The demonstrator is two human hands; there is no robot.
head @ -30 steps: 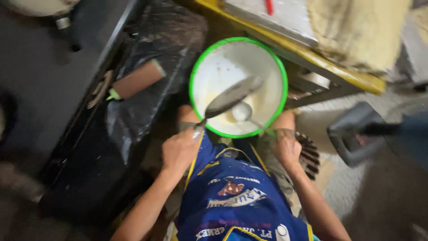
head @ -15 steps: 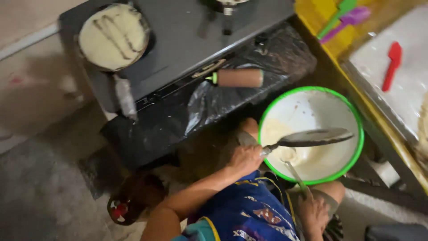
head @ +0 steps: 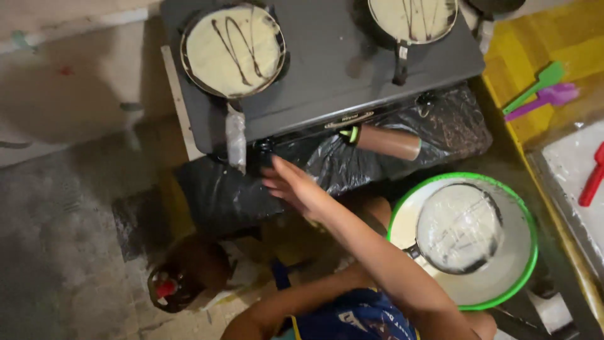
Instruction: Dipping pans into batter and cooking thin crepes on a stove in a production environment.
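Now the right hand (head: 296, 186) is out over the black plastic sheet (head: 327, 167) at the front of the stove (head: 327, 82), fingers spread apart, gripping nothing, tips just short of the dark knob (head: 263, 148) and the wrapped handle (head: 236, 138) of the left pan (head: 233, 50). Half a second ago no hand was near the stove, and a hand held the small pan (head: 459, 228) level over the green-rimmed bowl (head: 525, 277). That pan now sits face-down in the bowl at near right, its underside filmed with pale batter and its handle running under the right forearm. The left forearm goes under there too, so the left hand is hidden; can't tell whether it is on that handle. My read: dipping is paused and attention has moved to the burners. Left pan and far right pan (head: 412, 19) both carry a pale round with dark drizzle. A brown roller with green ends (head: 387, 141) lies on the plastic, untouched. Green spatula (head: 535, 88), purple spatula (head: 544, 97) and red spatula (head: 591, 182) lie on the yellow table (head: 547, 44) at right.
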